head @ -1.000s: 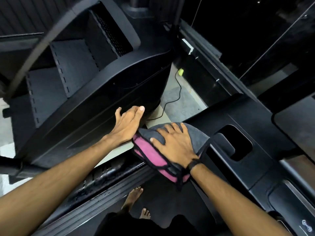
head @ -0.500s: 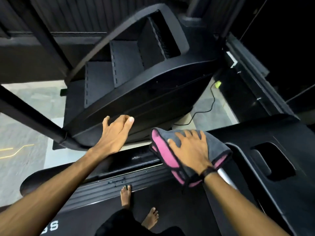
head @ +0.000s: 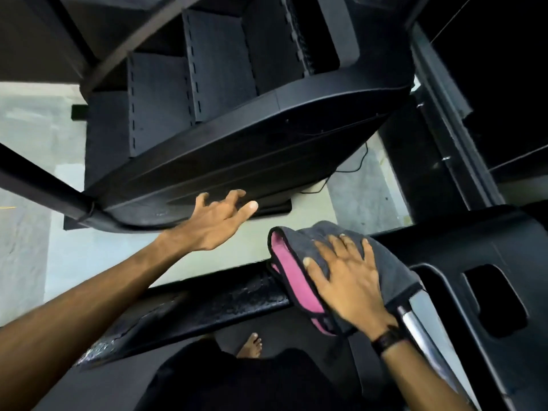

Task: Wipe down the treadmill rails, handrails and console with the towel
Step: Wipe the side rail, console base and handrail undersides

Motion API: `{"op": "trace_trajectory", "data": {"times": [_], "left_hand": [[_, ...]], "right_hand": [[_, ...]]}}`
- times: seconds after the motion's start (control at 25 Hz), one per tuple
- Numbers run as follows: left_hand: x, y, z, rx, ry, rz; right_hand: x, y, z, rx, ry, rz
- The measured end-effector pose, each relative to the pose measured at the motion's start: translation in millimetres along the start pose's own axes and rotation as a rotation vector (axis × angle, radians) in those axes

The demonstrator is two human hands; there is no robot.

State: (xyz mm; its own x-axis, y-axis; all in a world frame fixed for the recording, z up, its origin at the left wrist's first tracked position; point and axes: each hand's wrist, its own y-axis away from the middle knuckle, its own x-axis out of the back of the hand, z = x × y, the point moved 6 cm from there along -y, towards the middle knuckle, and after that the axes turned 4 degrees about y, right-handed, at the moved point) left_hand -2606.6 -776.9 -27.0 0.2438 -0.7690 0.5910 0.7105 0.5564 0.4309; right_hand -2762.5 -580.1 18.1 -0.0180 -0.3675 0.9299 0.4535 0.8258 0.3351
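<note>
My right hand (head: 350,287) presses flat, fingers straight and spread, on the folded grey towel with a pink underside and black edging (head: 299,262). The towel drapes over the corner where the black textured treadmill side rail (head: 213,310) meets the black plastic console housing (head: 462,232). My left hand (head: 216,219) is open, fingers loosely spread, holding nothing, in front of the neighbouring black stair-climber machine (head: 237,149).

There are no words, numbers, brand names or signs that can be read anywhere here. The black machines and the grey floor show no clear marks.
</note>
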Motion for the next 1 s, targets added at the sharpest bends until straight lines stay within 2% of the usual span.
{"op": "trace_trajectory", "data": {"times": [0.04, 0.08, 0.2, 0.24, 0.28, 0.36, 0.52, 0.56, 0.6, 0.64, 0.76, 0.8, 0.84, 0.88, 1.0], "left_hand": [[-1, -5, 1, -0.032, -0.014, -0.024], [-2, -10, 2, -0.055, -0.033, -0.040], [-11, -17, 2, -0.093, -0.059, -0.143], [-15, -13, 4, -0.102, -0.085, -0.174], [-18, -8, 5, -0.099, -0.103, -0.216], [-21, 7, -2, -0.077, -0.082, -0.298], [-22, 26, -29, -0.021, 0.109, -0.353], [-21, 25, -34, 0.011, 0.182, -0.346], [-20, 22, -38, 0.034, 0.247, -0.314], [-17, 17, -40, 0.048, 0.302, -0.272], [-6, 9, -32, 0.071, 0.355, -0.230], [-3, 10, -30, 0.058, 0.335, -0.225], [1, 12, -29, 0.046, 0.312, -0.223], [5, 15, -32, 0.046, 0.304, -0.219], [11, 21, -41, 0.035, 0.316, -0.167]], "right_hand": [[5, 1, 1, -0.006, 0.020, 0.026], [4, -12, 3, -0.006, 0.022, -0.046], [-22, -77, 4, -0.032, -0.057, -0.553], [-27, -89, 3, -0.039, -0.051, -0.670], [-31, -99, 3, -0.047, -0.037, -0.709], [-30, -97, -1, -0.023, -0.015, -0.614], [4, -8, -19, 0.005, 0.021, -0.117], [7, -1, -19, -0.002, 0.035, -0.053], [8, -9, -19, 0.006, 0.054, -0.076], [1, -28, -19, 0.024, 0.047, -0.196], [-29, -89, -21, -0.011, -0.068, -0.725], [-38, -97, -23, -0.033, -0.071, -0.840], [-44, -104, -26, -0.047, -0.064, -0.873], [-41, -107, -30, -0.035, -0.049, -0.837], [-22, -71, -40, 0.049, -0.042, -0.581]]}}
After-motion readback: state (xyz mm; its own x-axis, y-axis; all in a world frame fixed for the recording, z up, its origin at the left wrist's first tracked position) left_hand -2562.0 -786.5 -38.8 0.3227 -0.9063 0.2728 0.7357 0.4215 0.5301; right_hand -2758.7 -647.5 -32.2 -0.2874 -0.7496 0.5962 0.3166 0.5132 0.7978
